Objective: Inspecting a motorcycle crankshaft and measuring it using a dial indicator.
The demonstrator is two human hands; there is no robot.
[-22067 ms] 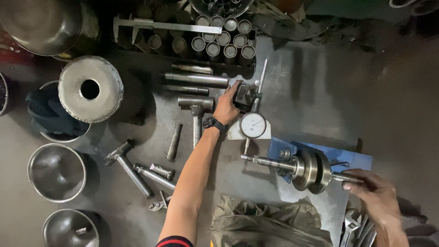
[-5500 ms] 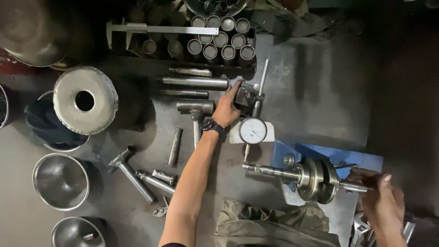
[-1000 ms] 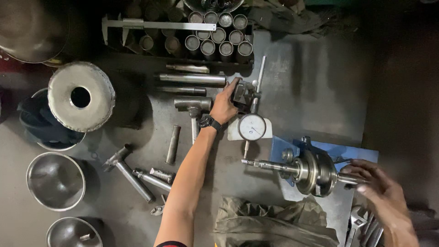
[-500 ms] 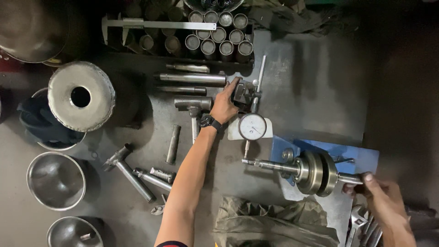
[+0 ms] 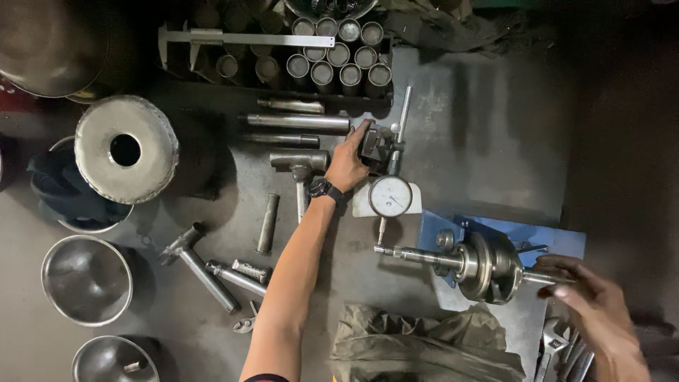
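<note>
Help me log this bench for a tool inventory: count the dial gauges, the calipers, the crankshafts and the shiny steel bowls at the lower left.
dial gauge: 1
caliper: 1
crankshaft: 1
steel bowls: 2
Total: 5

Crankshaft (image 5: 481,265) lower right on stand (image 5: 509,237); dial gauge (image 5: 390,196) just above its shaft; sleeves (image 5: 339,60) top centre; bowls (image 5: 86,279) lower left.
</note>
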